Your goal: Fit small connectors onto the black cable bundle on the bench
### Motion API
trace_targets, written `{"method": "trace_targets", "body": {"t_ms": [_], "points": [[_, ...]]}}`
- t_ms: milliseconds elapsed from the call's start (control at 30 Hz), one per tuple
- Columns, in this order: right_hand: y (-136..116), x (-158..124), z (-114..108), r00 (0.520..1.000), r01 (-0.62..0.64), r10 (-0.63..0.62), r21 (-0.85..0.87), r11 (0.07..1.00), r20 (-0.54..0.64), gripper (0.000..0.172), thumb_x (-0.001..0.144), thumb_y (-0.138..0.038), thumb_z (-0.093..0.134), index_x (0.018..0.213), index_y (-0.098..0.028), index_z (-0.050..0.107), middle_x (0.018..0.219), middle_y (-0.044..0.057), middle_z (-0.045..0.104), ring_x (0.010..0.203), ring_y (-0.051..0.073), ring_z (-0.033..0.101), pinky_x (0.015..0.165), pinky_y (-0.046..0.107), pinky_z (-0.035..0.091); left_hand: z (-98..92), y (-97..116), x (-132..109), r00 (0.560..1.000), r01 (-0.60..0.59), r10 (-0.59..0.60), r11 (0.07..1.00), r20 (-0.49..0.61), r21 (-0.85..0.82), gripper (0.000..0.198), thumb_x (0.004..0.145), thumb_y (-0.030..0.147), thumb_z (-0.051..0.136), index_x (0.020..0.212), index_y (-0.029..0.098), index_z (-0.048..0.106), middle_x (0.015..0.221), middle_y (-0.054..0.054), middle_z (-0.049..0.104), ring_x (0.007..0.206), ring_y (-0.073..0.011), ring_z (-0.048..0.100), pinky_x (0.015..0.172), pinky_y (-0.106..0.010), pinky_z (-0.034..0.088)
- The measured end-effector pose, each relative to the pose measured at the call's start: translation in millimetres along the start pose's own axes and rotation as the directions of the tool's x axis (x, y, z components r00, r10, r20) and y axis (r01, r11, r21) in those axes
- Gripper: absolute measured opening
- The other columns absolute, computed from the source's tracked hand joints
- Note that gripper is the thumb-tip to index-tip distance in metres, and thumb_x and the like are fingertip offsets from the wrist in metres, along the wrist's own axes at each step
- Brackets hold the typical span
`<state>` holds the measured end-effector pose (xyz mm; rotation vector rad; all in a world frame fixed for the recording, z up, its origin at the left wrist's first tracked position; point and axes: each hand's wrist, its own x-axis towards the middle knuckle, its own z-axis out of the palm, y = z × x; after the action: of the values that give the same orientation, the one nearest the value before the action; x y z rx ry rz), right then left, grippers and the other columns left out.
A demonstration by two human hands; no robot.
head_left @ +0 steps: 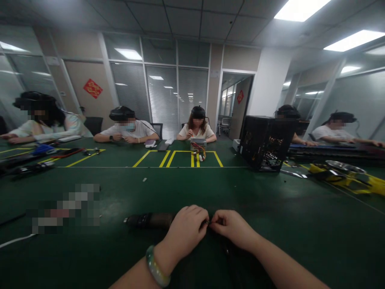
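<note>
A dark tube-shaped tool (159, 220) lies crosswise on the green table, a small pale tip at its left end. My left hand (189, 224), with a green and white bangle (156, 268) at the wrist, is closed over the tool's right end. My right hand (230, 228) meets it fingertip to fingertip, thumb and forefinger pinched. A tiny shiny piece (208, 222) shows between the two hands; its kind cannot be made out. Below the hands, a small dark item with a glint (227, 251) lies in shadow.
At left lies a blurred-out white strip (81, 196) with a white cord (18, 242). A black computer case (260, 142) stands at the back right, near a yellow and black item (345, 176). Across the green table (186, 184), several people sit working; one has a power supply (198, 144).
</note>
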<state>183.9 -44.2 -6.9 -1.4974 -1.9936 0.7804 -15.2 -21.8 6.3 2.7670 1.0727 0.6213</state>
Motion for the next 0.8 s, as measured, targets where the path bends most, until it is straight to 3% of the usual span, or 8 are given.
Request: {"method": "trace_targets", "body": {"t_ms": [367,800], "points": [[4.2,1.9,-1.4,0.999,-0.020,0.019,0.024,1.000,0.048,0.012,0.083,-0.030,0.064,0.084,-0.019,0.069,0.071,-0.002,0.065,0.061,0.012,0.055,0.052,0.020,0.033,0.8,-4.0,1.4,0.997,-0.061,0.060,0.998,0.054,0.005,0.009,0.088,0.022,0.055,0.095,0.022,0.061,0.096,0.000,0.063,0.092,-0.0177,0.057,0.082,-0.033,0.042],[1.8,-1.5,-9.0,0.993,-0.049,0.040,0.074,0.996,0.113,0.015,0.080,-0.030,0.067,0.089,-0.019,0.068,0.074,0.000,0.068,0.066,0.015,0.061,0.054,0.021,0.040,1.7,-5.1,1.9,0.997,-0.056,0.057,0.998,0.049,-0.018,0.009,0.087,0.024,0.057,0.095,0.023,0.061,0.097,0.001,0.063,0.091,-0.0172,0.057,0.082,-0.033,0.042]]}}
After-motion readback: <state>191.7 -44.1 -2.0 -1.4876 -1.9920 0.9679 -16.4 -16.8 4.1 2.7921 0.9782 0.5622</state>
